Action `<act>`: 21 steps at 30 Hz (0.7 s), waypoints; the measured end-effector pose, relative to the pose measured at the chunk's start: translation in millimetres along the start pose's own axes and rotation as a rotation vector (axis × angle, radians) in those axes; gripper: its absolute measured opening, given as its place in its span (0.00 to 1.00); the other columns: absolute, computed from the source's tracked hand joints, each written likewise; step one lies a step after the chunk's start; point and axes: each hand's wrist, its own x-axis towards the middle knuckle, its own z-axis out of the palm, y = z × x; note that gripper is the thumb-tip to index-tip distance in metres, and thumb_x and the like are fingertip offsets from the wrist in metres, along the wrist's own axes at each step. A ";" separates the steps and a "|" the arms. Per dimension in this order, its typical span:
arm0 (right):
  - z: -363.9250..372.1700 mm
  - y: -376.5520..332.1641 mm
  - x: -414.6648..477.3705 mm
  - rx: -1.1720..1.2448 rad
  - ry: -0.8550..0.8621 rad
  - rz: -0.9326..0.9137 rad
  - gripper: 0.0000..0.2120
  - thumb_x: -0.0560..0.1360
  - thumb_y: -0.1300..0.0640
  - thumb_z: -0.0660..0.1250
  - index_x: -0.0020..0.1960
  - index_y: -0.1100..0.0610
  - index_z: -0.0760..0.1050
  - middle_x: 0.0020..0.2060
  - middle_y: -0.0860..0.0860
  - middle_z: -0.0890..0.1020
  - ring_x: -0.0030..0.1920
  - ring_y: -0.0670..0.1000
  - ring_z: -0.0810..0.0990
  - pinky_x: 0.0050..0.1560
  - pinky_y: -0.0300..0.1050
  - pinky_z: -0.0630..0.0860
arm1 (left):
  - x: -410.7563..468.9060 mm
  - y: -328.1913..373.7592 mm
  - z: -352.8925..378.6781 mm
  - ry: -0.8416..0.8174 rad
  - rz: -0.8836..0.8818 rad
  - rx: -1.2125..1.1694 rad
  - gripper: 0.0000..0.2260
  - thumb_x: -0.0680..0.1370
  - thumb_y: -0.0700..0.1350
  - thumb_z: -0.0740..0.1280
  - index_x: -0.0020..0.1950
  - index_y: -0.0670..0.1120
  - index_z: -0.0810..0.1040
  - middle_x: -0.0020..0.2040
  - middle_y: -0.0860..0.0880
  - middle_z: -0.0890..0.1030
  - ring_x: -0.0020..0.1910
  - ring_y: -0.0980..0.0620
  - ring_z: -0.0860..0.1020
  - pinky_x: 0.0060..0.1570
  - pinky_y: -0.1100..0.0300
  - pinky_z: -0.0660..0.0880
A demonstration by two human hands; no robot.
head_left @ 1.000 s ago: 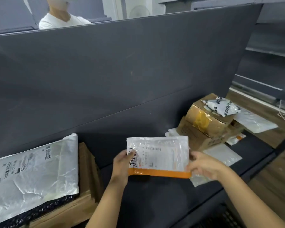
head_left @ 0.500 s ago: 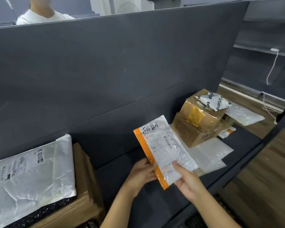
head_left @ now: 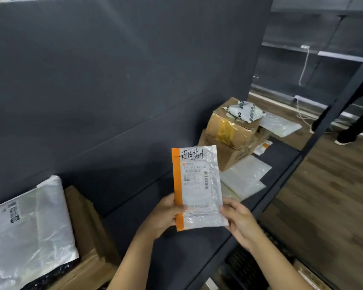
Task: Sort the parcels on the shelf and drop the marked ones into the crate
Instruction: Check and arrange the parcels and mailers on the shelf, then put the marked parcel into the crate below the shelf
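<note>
— Parcel (head_left: 198, 185) with the orange strip: where?
— Held upright in the air over the front edge of the shelf (head_left: 176, 258), near its middle. Handwritten black marks across the top, printed label with a barcode below.
— And the hands?
— Left hand (head_left: 166, 216) pinching the lower part of the orange edge, thumb on the front face. Right hand (head_left: 239, 222) gripping the lower right corner, thumb against the front.
— Elsewhere on the shelf?
— At the left end, large white mailer (head_left: 25, 227) lying on a brown carton (head_left: 88, 227). Toward the right end, against the back panel (head_left: 113, 80), two stacked cardboard boxes (head_left: 231, 132), yellow tape on the upper one, with a crumpled white bag (head_left: 246, 110) on top. Just in front of the boxes, flat clear pouches (head_left: 245, 174) overlapping near the front edge. Beyond the right end, wooden floor (head_left: 333, 195) and a person's dark-trousered legs (head_left: 356, 126).
</note>
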 end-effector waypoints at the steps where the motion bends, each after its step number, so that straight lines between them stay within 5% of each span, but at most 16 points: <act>1: -1.6 1.1 -1.8 0.003 0.014 -0.010 0.11 0.74 0.71 0.63 0.55 0.63 0.76 0.43 0.56 0.85 0.41 0.51 0.85 0.39 0.42 0.82 | 0.5 -3.5 3.0 0.031 0.003 -0.012 0.15 0.77 0.36 0.65 0.63 0.47 0.75 0.57 0.47 0.83 0.55 0.48 0.82 0.54 0.49 0.79; 6: -21.7 9.6 -13.7 0.028 0.102 -0.044 0.10 0.74 0.71 0.63 0.54 0.63 0.75 0.48 0.59 0.84 0.44 0.54 0.84 0.39 0.43 0.82 | -3.0 -16.1 26.4 0.153 0.037 -0.056 0.13 0.76 0.39 0.68 0.60 0.45 0.76 0.53 0.46 0.84 0.51 0.48 0.83 0.46 0.55 0.81; 14: -73.7 -1.1 -28.2 0.043 0.224 -0.090 0.10 0.75 0.71 0.62 0.55 0.64 0.74 0.47 0.58 0.84 0.44 0.53 0.84 0.39 0.44 0.82 | 20.1 -11.8 82.8 0.106 0.046 0.067 0.14 0.77 0.35 0.65 0.60 0.48 0.76 0.52 0.49 0.85 0.52 0.50 0.83 0.54 0.49 0.79; 21: -175.2 -16.7 -58.2 -0.015 0.430 -0.085 0.19 0.74 0.74 0.63 0.59 0.57 0.72 0.52 0.55 0.81 0.51 0.55 0.81 0.48 0.51 0.79 | 57.7 -30.5 188.0 -0.065 -0.055 0.185 0.15 0.77 0.32 0.64 0.56 0.50 0.74 0.53 0.49 0.83 0.49 0.54 0.83 0.44 0.60 0.80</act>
